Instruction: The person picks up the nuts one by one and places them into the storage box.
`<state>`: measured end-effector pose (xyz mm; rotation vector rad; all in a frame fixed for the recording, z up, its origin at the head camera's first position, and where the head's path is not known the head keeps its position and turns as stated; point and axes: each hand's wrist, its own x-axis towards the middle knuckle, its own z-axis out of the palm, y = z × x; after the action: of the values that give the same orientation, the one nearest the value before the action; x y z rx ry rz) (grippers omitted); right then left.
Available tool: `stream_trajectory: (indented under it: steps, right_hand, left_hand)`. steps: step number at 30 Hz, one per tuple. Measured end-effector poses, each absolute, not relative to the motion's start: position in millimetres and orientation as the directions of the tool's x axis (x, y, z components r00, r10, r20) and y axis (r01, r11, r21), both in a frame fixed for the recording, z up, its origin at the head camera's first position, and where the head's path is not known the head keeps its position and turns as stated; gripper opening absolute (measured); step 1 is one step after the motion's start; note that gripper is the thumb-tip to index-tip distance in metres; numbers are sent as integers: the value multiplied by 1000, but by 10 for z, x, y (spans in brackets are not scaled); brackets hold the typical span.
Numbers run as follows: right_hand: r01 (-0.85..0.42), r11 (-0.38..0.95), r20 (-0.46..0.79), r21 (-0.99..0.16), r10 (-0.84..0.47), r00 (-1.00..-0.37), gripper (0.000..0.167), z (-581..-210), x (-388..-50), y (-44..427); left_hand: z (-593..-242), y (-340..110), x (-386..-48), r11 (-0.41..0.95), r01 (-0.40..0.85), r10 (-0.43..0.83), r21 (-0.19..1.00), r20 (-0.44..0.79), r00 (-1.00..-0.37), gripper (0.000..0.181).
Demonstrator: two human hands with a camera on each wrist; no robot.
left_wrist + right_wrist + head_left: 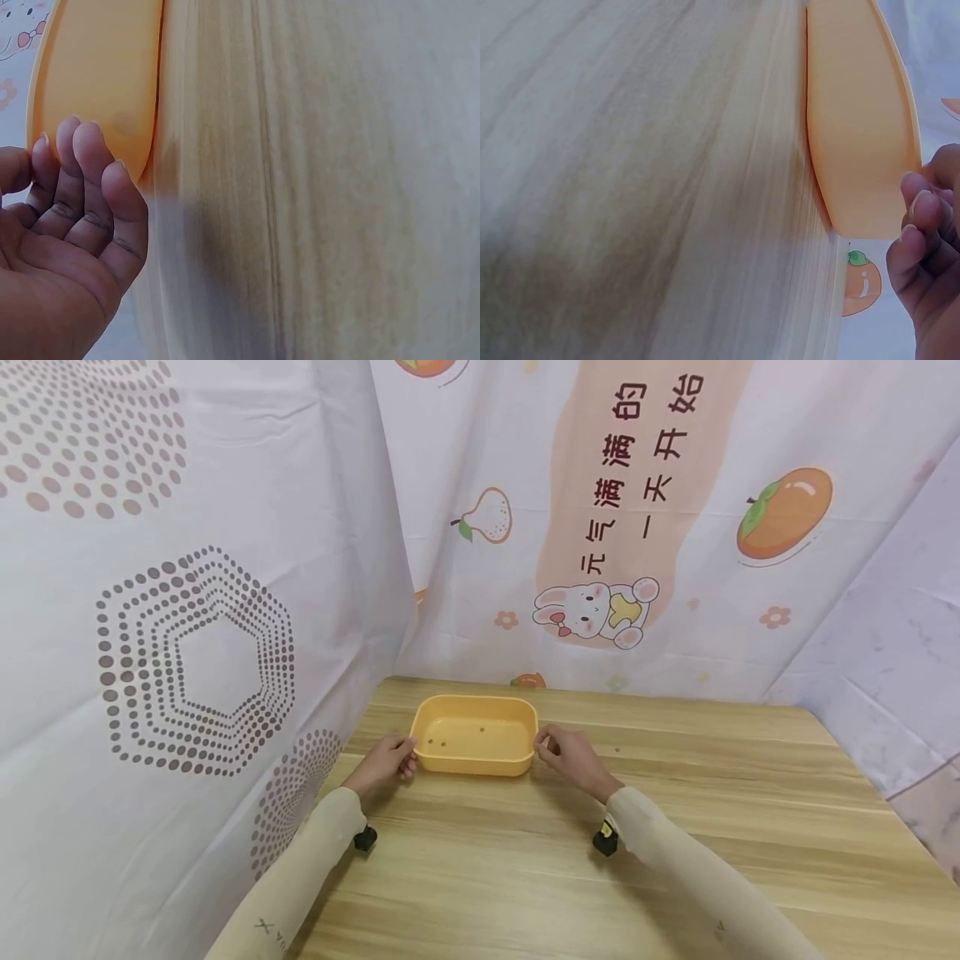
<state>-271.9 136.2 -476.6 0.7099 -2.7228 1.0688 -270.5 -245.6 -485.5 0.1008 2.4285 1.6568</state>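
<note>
A yellow-orange rectangular plastic basin [472, 768] with rounded corners sits on the table, toward its back left. Three small dark round spots show on its floor; I cannot tell whether they are loose bits or holes. At the left end, my left hand [388, 760] pinches the rim between thumb and fingers. My right hand [572, 758] grips the opposite end the same way, thumb and index finger at the rim. In the left wrist view, the left fingers [90, 150] lie curled against the basin wall [105, 75].
The wood-grain table [480, 877] stretches forward and to the right. A tiny dark speck [617, 750] lies on it, right of the right hand. White printed cloth [465, 635] hangs along the back, and another patterned cloth [225, 660] hangs close by the left arm.
</note>
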Motion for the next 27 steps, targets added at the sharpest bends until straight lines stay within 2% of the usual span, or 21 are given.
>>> stream_trajectory:
  steps: [18, 27]
  right_hand:
    - [-484, 617, 268, -620, -413, -870, 13, -4776, -2720, 1353]
    - [-469, 630, 253, -619, -405, -878, 13, -4763, -2714, 1360]
  left_hand:
    - [-4844, -2450, -2699, 355, -63, 175, 933, -133, -976, 35]
    - [-4878, -2478, -2702, 350, -26, 199, 937, -102, -975, 36]
